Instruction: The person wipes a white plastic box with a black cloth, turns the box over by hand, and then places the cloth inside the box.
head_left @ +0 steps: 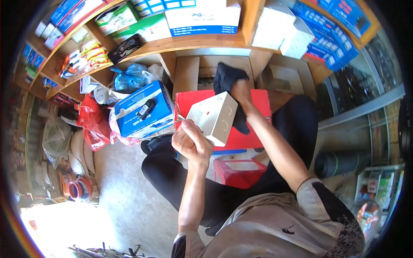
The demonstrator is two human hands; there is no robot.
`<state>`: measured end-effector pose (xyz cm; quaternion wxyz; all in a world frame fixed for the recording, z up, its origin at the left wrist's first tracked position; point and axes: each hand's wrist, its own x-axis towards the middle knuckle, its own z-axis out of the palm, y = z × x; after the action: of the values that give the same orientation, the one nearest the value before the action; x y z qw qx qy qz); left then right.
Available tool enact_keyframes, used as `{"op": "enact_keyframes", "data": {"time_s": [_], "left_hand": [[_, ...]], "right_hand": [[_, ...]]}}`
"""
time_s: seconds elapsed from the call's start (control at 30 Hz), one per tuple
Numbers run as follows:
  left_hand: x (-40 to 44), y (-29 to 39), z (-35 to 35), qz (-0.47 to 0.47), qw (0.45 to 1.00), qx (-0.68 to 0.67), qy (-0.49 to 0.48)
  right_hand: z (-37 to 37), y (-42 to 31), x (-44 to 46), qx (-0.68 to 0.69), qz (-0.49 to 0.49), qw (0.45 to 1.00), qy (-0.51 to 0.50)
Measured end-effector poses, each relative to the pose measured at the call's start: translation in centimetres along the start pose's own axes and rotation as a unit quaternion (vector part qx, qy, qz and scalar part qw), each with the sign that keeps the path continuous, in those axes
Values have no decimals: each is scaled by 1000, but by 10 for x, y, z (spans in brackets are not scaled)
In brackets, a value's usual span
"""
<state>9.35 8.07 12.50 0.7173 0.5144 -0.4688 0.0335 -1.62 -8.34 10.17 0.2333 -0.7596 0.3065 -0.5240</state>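
Note:
My left hand is closed on the near left side of a white plastic electrical box, thumb up along its edge. The box is tilted, showing round knockout marks and a small red spot. My right hand grips a bunched black cloth, just beyond the box. Part of the cloth hangs down behind my right wrist, and it hides most of those fingers. Under both hands lies a red box.
A blue carton with a car key on it stands at left, near a red plastic bag. Wooden shelves with cartons run across the back. A red stool shows between my legs. A dark roll lies at right.

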Motion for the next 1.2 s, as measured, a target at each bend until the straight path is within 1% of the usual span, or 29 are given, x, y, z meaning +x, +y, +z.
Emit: {"op": "enact_keyframes", "data": {"time_s": [0.03, 0.1, 0.13, 0.17, 0.23, 0.27, 0.3, 0.33, 0.37, 0.4, 0.43, 0.47, 0.5, 0.53, 0.57, 0.6, 0.63, 0.67, 0.7, 0.77, 0.8, 0.83, 0.9, 0.93, 0.97, 1.03, 1.1, 1.13, 1.2], "left_hand": [[2, -2, -2, -2, 1000, 2, 15], [7, -9, -9, -189, 980, -41, 39], [11, -17, -12, -145, 989, 17, 25], [13, -21, -11, -184, 982, 11, 32], [14, -35, -13, -194, 980, 35, 36], [15, -27, -10, -176, 983, 46, 15], [11, -22, -7, -176, 984, 34, -4], [8, -16, -7, -164, 986, 28, -3], [7, -8, -9, -153, 988, 23, -2], [15, 8, -12, -141, 990, 6, -3], [17, 7, -18, -69, 997, 31, -28], [15, 9, -18, -61, 997, 43, -31], [15, 10, -15, -51, 997, 54, -34], [9, -1, -11, -39, 998, 34, -20], [8, -1, -11, -125, 991, 29, -24], [10, -5, -9, -116, 992, 40, -17], [9, -11, -9, -109, 993, 53, -13], [9, -16, -11, -177, 984, 28, 2], [10, -17, -14, -142, 989, 44, 17], [12, -12, -16, -166, 984, 63, 3], [12, -13, -16, -171, 984, 49, 12], [12, -16, -15, -176, 983, 35, 26], [10, -20, -13, -165, 985, 39, 27], [8, -25, -11, -184, 982, 27, 45], [7, -27, -10, -205, 977, 15, 63], [8, -16, -13, -206, 977, 20, 56], [7, -12, -14, -197, 979, 35, 48], [10, -5, -17, -192, 980, 45, 35], [3, -8, -14, -178, 983, 40, 29]], "right_hand": [[-1, -10, -5, -51, -58, 997, 26], [-11, -46, -7, 6, 68, 997, 36], [-23, -67, -1, 64, 274, 959, -1], [-25, -73, -4, 215, 317, 922, 55], [-30, -118, -6, 104, 214, 969, -65], [-21, -123, -8, -57, -11, 994, -89], [-10, -129, -12, -215, -234, 942, -103], [-5, -142, -20, -202, -160, 957, -135], [-7, -138, -17, -203, -161, 956, -135], [-10, -128, -10, -161, -180, 964, -112], [-14, -115, -3, -118, -196, 969, -90], [-16, -85, -3, -161, -149, 968, -123], [-22, -85, 3, -37, -9, 975, -217], [-22, -93, 2, -145, -68, 963, -215], [-18, -115, 2, -251, -127, 936, -212], [-10, -129, -11, -177, -145, 956, -181], [-3, -135, -27, -175, -192, 953, -155], [-1, -145, -31, -153, -175, 956, -178], [0, -153, -31, -131, -158, 958, -200], [4, -130, -23, -107, -141, 966, -188], [4, -117, -18, -85, -128, 972, -180], [5, -107, -14, -88, -136, 970, -180], [7, -103, -4, -72, -120, 977, -163], [9, -106, -7, -72, -134, 977, -148], [3, -134, -5, -134, -168, 956, -198], [7, -130, -14, -73, -183, 955, -224], [1, -112, -11, -86, -153, 968, -178], [-2, -93, -6, -44, -137, 976, -166], [-6, -85, -9, -64, -130, 976, -162]]}}
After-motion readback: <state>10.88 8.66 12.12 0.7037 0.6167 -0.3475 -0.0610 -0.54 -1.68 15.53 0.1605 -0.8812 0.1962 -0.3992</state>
